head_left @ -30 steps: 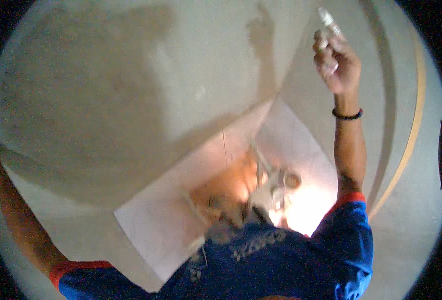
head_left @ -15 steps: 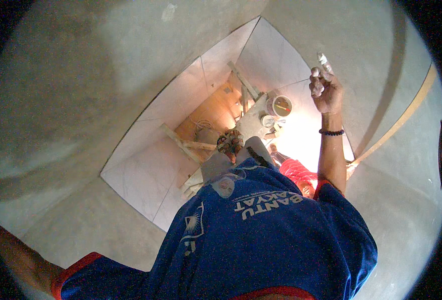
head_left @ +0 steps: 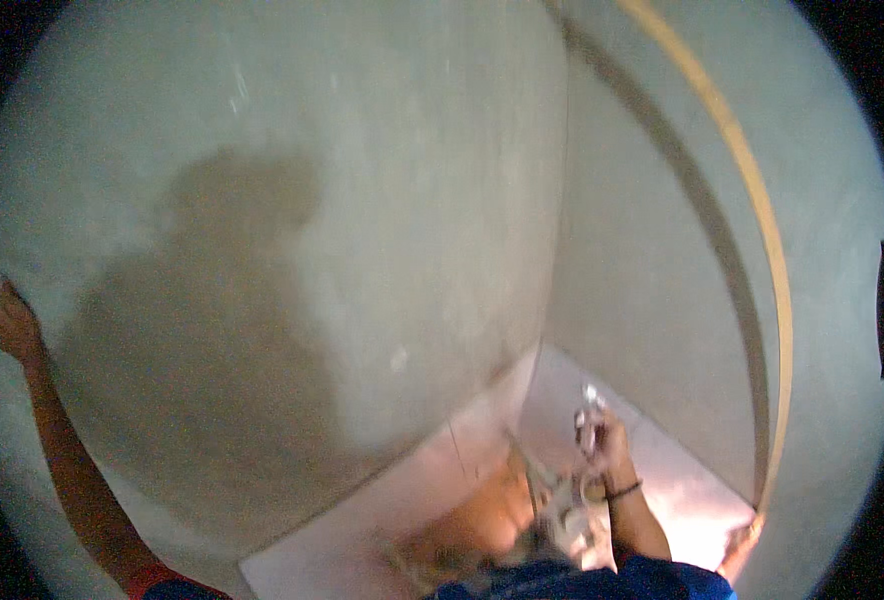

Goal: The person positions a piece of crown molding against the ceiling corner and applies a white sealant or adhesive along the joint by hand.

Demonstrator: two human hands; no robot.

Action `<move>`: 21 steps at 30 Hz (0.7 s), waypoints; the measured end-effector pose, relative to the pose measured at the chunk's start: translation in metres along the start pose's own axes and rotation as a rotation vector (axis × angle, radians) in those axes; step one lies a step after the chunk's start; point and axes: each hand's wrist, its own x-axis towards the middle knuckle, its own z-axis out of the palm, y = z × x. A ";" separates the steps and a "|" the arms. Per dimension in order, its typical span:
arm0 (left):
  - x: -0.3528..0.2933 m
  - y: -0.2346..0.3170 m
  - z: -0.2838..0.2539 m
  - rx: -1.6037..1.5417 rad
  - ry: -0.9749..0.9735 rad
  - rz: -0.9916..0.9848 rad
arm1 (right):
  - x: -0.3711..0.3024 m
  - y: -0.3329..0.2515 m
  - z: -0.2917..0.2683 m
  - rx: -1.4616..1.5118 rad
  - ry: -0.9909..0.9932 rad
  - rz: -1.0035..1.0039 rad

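At the far left, my left hand [head_left: 7, 322] is at the grey plastered wall [head_left: 442, 230], its arm stretched out and its fingers apart, holding nothing that I can see. My right hand [head_left: 604, 440], with a dark bracelet on its wrist, is raised in front of the pale tiles near the corner. Its fingers are curled, except for one that points up with a white tip. White smears cover the fingers, and blur hides whether anything small is in them.
A long, pale wooden strip [head_left: 777, 290] runs up the right-hand wall, casting a curved shadow. At its lower end is another person's hand [head_left: 742, 545]. Below, pale tiles [head_left: 682, 490] line the corner, and blurred boards and containers [head_left: 567, 515] stand beneath my right hand.
My view has tilted up, from my shirt and the floor to the wall. My left hand has come into view. The right hand shows lower in the picture, its fingers still curled.
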 end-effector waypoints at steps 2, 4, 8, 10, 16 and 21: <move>0.003 0.014 -0.022 -0.096 0.011 -0.119 | 0.012 -0.008 0.001 -0.023 -0.156 -0.055; -0.009 0.016 -0.043 -0.097 0.021 -0.230 | 0.002 -0.016 0.011 0.021 -0.256 -0.031; -0.010 0.042 -0.069 -0.019 0.056 -0.263 | 0.009 -0.031 0.020 -0.199 -0.390 -0.142; 0.007 0.166 -0.146 -0.543 0.054 -0.200 | -0.005 -0.035 0.028 -0.204 -0.459 -0.223; 0.080 0.324 -0.236 -0.815 -0.008 0.001 | -0.032 -0.084 0.120 -0.222 -0.723 -0.523; 0.104 0.346 -0.225 -0.692 0.073 -0.053 | -0.051 -0.147 0.224 -0.184 -0.979 -0.733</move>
